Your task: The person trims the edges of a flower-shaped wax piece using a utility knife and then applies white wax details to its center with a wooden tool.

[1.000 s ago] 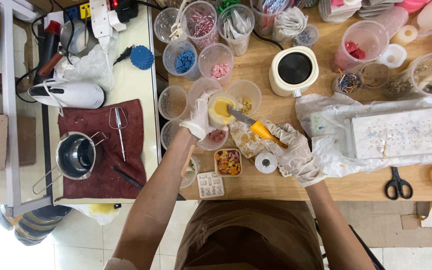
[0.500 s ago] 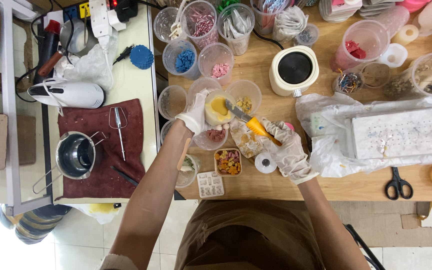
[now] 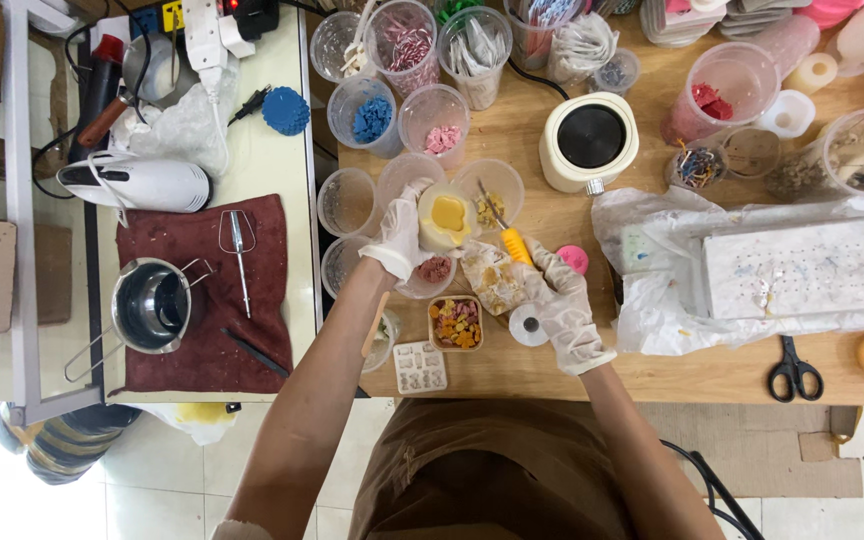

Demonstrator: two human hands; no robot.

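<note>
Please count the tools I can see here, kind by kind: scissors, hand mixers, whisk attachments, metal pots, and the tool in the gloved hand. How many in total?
Black scissors: 1
White hand mixer: 1
Whisk attachment on the red cloth: 1
Metal pot: 1
Yellow-handled tool in the right hand, its tip at the mould with yellow filling that the left hand holds: 1
Total: 5

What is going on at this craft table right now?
A person in white gloves works over a crowded wooden table. The left hand holds a pale mould filled with yellow material. The right hand grips a yellow-handled tool, its blade reaching toward the mould. Clear plastic cups ring the hands, and scissors lie to the right.
</note>
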